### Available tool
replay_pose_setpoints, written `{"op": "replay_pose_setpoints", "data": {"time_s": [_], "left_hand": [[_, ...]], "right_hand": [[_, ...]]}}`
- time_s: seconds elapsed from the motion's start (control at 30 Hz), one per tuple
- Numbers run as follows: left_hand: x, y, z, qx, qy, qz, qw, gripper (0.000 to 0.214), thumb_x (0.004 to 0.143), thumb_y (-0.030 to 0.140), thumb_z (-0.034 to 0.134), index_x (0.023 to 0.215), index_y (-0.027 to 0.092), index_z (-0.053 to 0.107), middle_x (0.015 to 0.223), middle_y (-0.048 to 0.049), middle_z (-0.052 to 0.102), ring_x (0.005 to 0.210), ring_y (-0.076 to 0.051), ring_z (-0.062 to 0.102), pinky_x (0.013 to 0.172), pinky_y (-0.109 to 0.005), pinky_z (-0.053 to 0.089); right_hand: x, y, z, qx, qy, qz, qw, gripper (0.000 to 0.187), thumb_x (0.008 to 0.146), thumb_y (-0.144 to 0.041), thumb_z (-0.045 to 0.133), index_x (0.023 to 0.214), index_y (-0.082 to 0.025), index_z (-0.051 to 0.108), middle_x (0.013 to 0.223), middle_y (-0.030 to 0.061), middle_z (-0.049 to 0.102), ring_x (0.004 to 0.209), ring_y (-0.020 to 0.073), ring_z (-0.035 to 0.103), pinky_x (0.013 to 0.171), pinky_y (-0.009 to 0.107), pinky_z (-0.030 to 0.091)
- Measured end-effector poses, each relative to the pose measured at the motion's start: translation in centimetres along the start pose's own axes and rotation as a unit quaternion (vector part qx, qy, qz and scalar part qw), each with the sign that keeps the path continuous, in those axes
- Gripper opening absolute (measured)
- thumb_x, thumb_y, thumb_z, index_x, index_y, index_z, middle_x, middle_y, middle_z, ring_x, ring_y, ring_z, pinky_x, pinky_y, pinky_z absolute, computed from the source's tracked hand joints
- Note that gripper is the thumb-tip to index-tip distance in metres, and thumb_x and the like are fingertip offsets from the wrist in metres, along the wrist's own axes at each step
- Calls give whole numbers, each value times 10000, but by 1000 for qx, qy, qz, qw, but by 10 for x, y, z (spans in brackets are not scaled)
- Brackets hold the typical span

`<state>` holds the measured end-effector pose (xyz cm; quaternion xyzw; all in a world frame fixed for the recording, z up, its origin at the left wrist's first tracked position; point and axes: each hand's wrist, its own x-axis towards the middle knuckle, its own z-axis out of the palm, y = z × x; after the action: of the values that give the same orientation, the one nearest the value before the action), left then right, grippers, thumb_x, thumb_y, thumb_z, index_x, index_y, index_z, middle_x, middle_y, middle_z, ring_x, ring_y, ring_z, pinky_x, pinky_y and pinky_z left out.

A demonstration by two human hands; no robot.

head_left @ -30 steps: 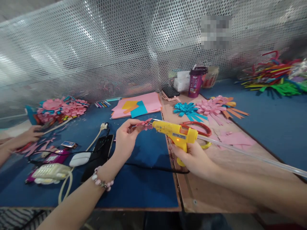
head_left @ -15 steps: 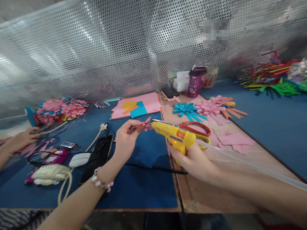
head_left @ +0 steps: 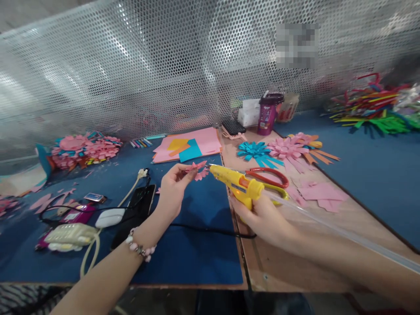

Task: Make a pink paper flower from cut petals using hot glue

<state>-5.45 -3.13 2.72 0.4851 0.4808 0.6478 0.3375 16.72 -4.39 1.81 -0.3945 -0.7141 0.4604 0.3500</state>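
My left hand [head_left: 173,188] pinches a small pink paper flower [head_left: 200,171], its cut petals pointing right. In my right hand [head_left: 262,214] is a yellow hot glue gun [head_left: 234,181], a small orange light glowing on its side. The gun's nozzle is right beside the flower's petals; whether they touch I cannot tell. A long clear glue stick [head_left: 315,218] sticks out of the gun's back and runs over my right forearm. Scissors with red and yellow-green handles [head_left: 271,175] lie behind the gun, partly covered by it.
Pink, orange and blue paper sheets [head_left: 187,144] lie at the back. Finished paper flowers [head_left: 254,151] and pink scraps [head_left: 323,194] are to the right, near a purple cup [head_left: 267,113]. A black phone [head_left: 134,214], a power strip [head_left: 70,235] and cables lie left.
The flower and the glue gun's nozzle have come slightly apart, and more of the petals show. Another person's hands at the far left have gone out of view.
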Motion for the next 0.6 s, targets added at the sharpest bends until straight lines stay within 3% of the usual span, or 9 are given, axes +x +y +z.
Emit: {"op": "replay_pose_setpoints", "data": {"time_s": [0.13, 0.27, 0.47, 0.6], "left_hand": [[0, 1, 0, -5, 2, -14, 1000, 231, 735, 351, 776, 825, 165, 671, 885, -53, 697, 785, -156, 623, 787, -301, 471], [1, 0, -1, -8, 2, -19, 1000, 252, 736, 351, 773, 848, 155, 663, 864, -50, 685, 717, -144, 607, 767, -316, 475], [6, 1, 0, -59, 44, -22, 997, 244, 729, 318, 775, 857, 152, 651, 799, -9, 644, 704, -111, 586, 720, -260, 471], [12, 12, -3, -118, 94, -10, 988, 245, 690, 293, 797, 779, 157, 613, 755, 12, 625, 682, -96, 574, 699, -248, 474]], "right_hand": [[2, 5, 1, -35, 4, -17, 999, 335, 942, -508, 440, 808, -219, 542, 681, 19, 576, 702, 209, 573, 637, 320, 451], [1, 3, 1, -31, 8, -20, 999, 347, 938, -501, 448, 756, -215, 518, 677, 20, 573, 684, 192, 561, 610, 305, 442], [8, -10, -5, 61, 6, 0, 998, 382, 926, -546, 436, 769, -204, 501, 607, 9, 580, 545, 150, 557, 504, 264, 438], [33, -27, -11, 122, -6, 18, 992, 472, 925, -627, 396, 738, -203, 484, 461, -17, 539, 390, 138, 534, 408, 244, 420]]}}
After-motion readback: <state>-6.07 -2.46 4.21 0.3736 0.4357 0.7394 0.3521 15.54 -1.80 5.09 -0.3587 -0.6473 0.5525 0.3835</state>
